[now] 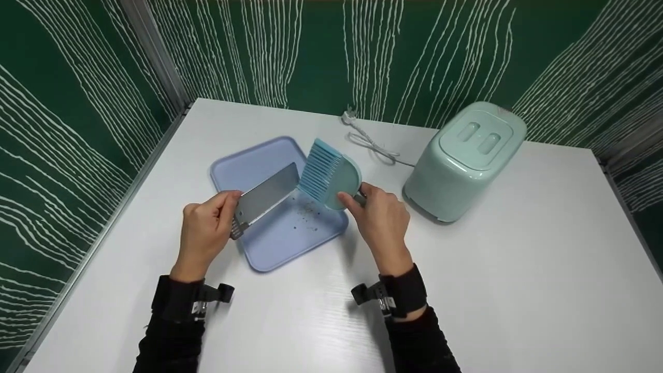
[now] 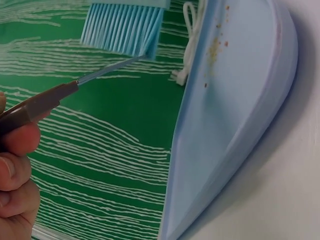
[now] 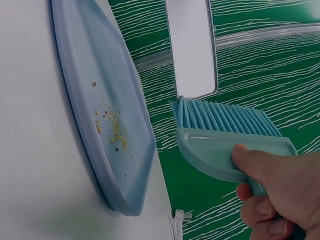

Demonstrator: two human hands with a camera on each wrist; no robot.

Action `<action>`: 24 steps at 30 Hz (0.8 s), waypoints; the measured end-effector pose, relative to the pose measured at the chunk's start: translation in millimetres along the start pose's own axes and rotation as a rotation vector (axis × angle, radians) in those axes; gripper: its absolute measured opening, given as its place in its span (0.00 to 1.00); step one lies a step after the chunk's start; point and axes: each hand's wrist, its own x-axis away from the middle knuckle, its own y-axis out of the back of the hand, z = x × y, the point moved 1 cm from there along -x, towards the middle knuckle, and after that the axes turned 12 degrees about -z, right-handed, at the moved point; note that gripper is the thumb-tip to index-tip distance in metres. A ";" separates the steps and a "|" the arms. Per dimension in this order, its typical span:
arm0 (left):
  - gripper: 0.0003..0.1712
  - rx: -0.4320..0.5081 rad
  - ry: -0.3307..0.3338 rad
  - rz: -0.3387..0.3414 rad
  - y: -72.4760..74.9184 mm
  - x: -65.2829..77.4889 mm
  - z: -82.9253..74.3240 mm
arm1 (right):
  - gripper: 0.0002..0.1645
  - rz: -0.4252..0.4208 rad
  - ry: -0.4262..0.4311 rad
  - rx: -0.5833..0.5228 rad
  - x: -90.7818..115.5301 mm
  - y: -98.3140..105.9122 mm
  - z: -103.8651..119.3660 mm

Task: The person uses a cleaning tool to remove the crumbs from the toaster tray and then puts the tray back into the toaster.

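Black sleeves (image 1: 171, 344) are seen nearest, and beyond them both hands are raised over the desk (image 1: 518, 269). The metal plate (image 1: 269, 192) is held, seemingly tilted, above the blue tray (image 1: 269, 254) by the left hand (image 1: 204, 233), whose grip is closed round the handle (image 2: 45, 102). The brush (image 1: 345, 182) is held by the right hand (image 1: 383, 220), its stem wrapped by the grip and its head steadied by the thumb. Only one corner of the bristles (image 3: 225, 117) appears to be touching the plate's far end. Crumbs (image 3: 116, 135) are scattered in the tray.

For a clean sweep, the bristles are probably best laid across the plate's face and drawn from the handle end outward, not flicked at the corner. Both tools should be held low and well inside the tray's rim: the brush seems to reach past its right side, so bits could be spilled towards the green appliance (image 1: 450, 171). How much residue is left on the plate cannot be told.
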 end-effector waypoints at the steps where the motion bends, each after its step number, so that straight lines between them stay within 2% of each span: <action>1: 0.09 -0.004 -0.011 -0.002 0.0 0.4 -0.1 | 0.25 0.011 -0.001 -0.006 -0.1 0.5 0.3; 3: 0.11 -0.015 -0.041 -0.005 0.0 1.2 -0.1 | 0.25 0.028 -0.004 -0.017 -0.4 1.7 0.7; 5: 0.18 -0.027 -0.080 -0.009 -0.4 1.9 -0.2 | 0.25 0.028 -0.007 -0.023 -1.2 3.1 0.6; 10: 0.32 -0.057 -0.162 -0.027 -2.0 2.9 -1.0 | 0.30 -0.015 -0.015 -0.014 -3.6 5.0 -1.7; 24: 0.30 -0.039 -0.221 -0.063 -4.8 4.0 -4.2 | 0.26 -0.051 -0.033 -0.007 -3.1 1.1 -1.7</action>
